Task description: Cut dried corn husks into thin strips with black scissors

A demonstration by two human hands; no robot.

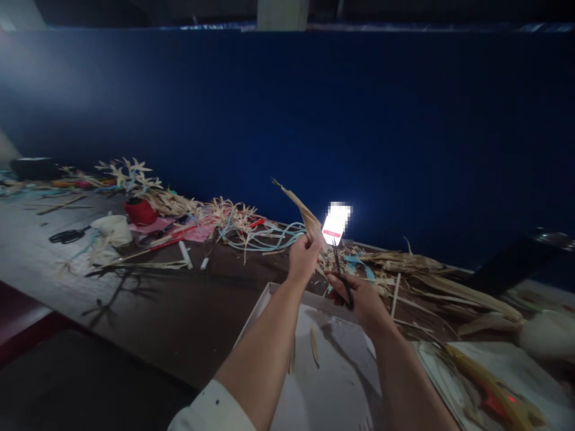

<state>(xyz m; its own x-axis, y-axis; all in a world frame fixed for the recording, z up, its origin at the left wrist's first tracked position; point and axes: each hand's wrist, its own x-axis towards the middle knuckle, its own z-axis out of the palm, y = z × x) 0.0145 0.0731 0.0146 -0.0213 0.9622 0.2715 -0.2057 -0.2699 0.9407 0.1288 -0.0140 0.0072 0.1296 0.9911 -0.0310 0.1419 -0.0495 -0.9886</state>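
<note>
Pinching a dried corn husk (306, 214), left hand (305, 256) held it aslant — right hand (359, 294) gripped dark scissors (345, 290) nearby. Below lay a white box (326, 392) — scraps (314, 347) inside.

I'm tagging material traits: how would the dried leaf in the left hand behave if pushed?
The dried leaf likely weighs little, being thin. It seems fairly stiff, standing unsupported from the left hand. Its dry look suggests it may split.

Tan dried husk (308, 216), tapering, slants up from the left hand (305, 257); dark scissors (338, 266), tips forward, in the right hand (357, 293).
</note>
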